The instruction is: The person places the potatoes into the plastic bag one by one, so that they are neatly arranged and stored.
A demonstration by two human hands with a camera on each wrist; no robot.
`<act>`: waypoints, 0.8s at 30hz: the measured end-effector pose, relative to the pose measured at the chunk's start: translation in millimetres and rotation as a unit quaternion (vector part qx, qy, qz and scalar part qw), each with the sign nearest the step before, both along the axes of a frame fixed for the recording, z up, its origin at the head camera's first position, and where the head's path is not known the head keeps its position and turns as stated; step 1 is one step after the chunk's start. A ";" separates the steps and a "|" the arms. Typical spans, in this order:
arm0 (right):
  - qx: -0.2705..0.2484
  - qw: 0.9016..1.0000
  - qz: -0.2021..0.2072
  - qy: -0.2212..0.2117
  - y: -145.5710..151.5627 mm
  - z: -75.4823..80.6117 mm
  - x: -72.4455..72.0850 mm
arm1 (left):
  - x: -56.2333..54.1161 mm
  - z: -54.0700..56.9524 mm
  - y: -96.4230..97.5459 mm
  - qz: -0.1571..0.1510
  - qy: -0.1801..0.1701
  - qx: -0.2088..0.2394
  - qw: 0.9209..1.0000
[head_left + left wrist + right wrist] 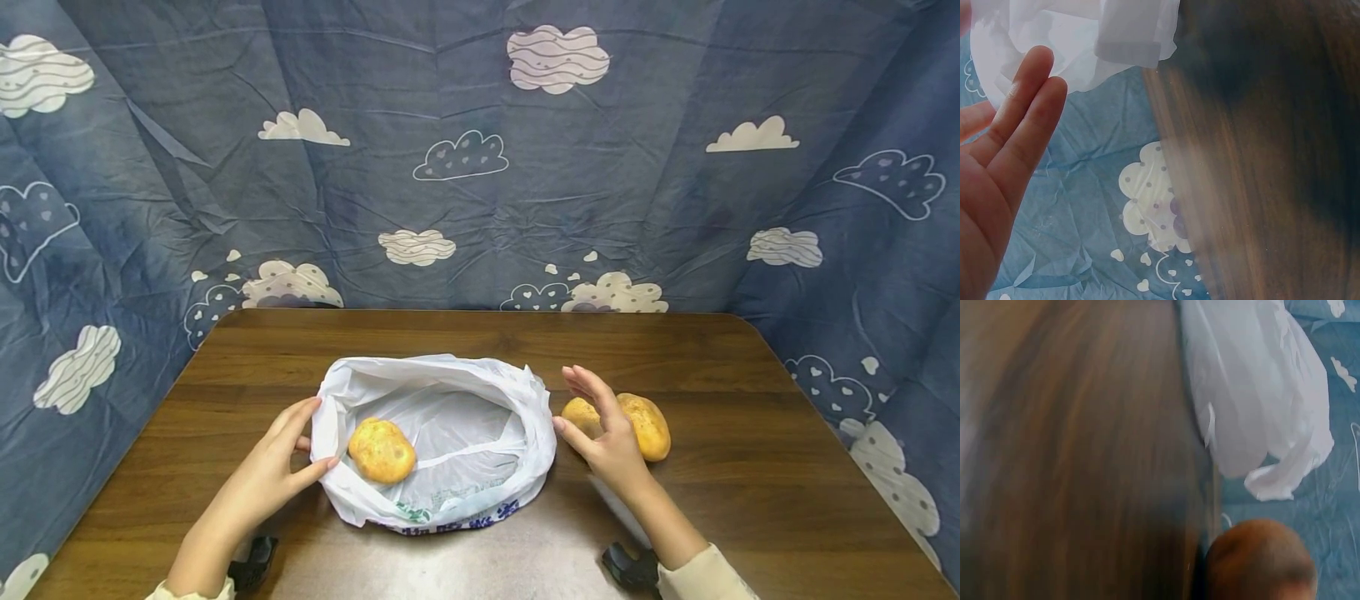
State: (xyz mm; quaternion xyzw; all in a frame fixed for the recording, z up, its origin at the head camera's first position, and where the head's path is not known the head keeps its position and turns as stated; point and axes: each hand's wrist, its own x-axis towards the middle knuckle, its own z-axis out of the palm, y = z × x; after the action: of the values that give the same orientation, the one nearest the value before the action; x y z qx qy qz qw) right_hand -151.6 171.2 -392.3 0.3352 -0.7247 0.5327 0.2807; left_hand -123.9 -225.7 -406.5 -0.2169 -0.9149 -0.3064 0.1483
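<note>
A white plastic bag (pixel 450 367) lies with its mouth spread wide, blue and green print along its near side. Inside, toward the left, rests a yellow potato (pixel 382 451). My left hand (pixel 273 467) is at the bag's left rim, its fingers fairly straight against the plastic. In the left wrist view, two fingertips (pixel 1040 62) overlap the bag (pixel 1079 37). On the other side, my right hand (pixel 611 442) has thumb and fingers spread, nothing between them. Behind it lie a potato (pixel 647 427) and another potato (pixel 580 414), both partly hidden by the hand.
The brown wooden table (pixel 765 500) extends past the bag on both sides. A blue curtain (pixel 465 208) with white clouds hangs behind it. Below the wrists show dark straps (pixel 630 568). The right wrist view has a blurred brown rounded shape (pixel 1263 559) at its bottom edge.
</note>
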 end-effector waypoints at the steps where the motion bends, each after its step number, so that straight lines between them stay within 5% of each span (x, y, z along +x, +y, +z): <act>1: 0.003 1.000 -0.005 0.000 2.4 -0.3 0.3 | 0.2 -0.3 -0.1 0.000 0.001 0.000 1.000; 24: 0.021 0.991 -0.127 -0.027 68.3 -11.8 6.0 | 0.8 -0.9 -1.0 -0.003 0.000 0.003 1.000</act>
State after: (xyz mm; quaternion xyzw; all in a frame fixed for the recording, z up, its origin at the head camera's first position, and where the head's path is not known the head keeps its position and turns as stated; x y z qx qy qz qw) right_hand -145.7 239.6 -404.1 0.2320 -0.7797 0.4861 0.3193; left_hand -123.1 -226.7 -407.4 -0.2193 -0.9134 -0.3095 0.1476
